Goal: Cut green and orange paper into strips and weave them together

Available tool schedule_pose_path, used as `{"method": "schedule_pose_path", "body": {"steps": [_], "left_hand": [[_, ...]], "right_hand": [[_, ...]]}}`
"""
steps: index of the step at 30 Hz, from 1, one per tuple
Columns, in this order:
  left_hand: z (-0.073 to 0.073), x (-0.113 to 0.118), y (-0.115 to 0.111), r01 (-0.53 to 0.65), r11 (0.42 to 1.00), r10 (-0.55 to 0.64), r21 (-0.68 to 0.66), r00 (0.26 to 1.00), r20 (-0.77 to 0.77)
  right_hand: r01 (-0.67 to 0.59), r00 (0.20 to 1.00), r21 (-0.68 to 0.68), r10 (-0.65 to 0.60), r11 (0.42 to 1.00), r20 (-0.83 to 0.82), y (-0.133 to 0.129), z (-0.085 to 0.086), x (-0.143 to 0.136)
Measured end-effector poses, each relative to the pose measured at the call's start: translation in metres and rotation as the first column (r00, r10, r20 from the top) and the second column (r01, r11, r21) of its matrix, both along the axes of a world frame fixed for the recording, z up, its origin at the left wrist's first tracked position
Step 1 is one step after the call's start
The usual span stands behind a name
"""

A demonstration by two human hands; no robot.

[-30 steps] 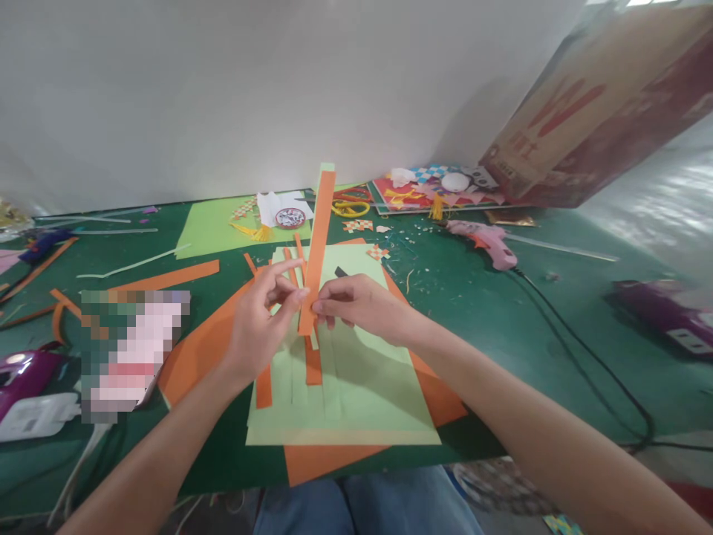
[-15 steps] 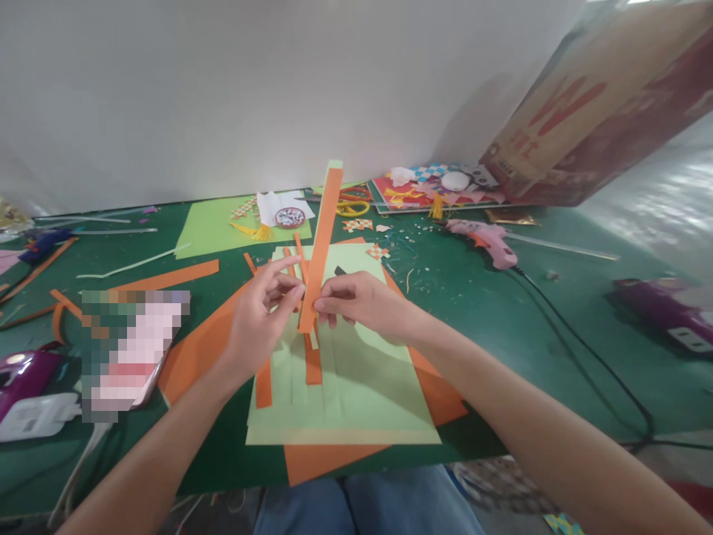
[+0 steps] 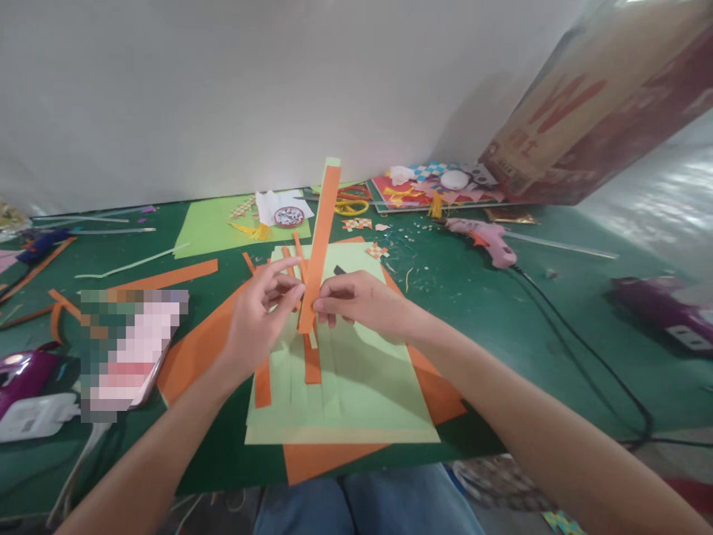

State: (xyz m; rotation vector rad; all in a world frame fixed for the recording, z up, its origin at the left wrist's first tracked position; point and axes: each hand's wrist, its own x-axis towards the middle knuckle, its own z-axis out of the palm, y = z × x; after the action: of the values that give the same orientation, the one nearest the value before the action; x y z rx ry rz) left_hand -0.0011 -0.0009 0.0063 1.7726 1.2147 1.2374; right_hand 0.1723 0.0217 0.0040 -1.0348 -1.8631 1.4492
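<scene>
An orange paper strip [image 3: 323, 238] stands nearly upright between my hands, with a pale green paper strip [image 3: 333, 161] behind it showing at the top and left edge. My left hand [image 3: 267, 301] pinches the lower left edge with thumb and fingertips. At the lower right edge, my right hand [image 3: 356, 297] is closed on the strips between thumb and forefinger. Below them lie pale green paper sheets [image 3: 379, 401], with loose orange strips [image 3: 263, 383] on top. Larger orange sheets [image 3: 194, 349] stick out underneath.
A pink glue gun [image 3: 490, 241] with a black cord rests at the right. On the left are a phone [image 3: 134, 357] and a white charger [image 3: 38, 416]. Yellow-handled scissors [image 3: 353, 206] and craft pieces lie near the wall. A paper bag [image 3: 590, 111] stands at back right.
The hands and the held strips stay almost as they were. The whole view has shifted very slightly.
</scene>
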Motion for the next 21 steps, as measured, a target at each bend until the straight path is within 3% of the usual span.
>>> {"method": "schedule_pose_path", "body": {"steps": [21], "left_hand": [[0.0006,-0.0001,-0.0008,-0.006,1.0,0.006,-0.03,1.0,-0.01]], "right_hand": [[0.002,0.999,0.008,-0.002,1.0,0.04,-0.0007,0.0011,0.0012]]}}
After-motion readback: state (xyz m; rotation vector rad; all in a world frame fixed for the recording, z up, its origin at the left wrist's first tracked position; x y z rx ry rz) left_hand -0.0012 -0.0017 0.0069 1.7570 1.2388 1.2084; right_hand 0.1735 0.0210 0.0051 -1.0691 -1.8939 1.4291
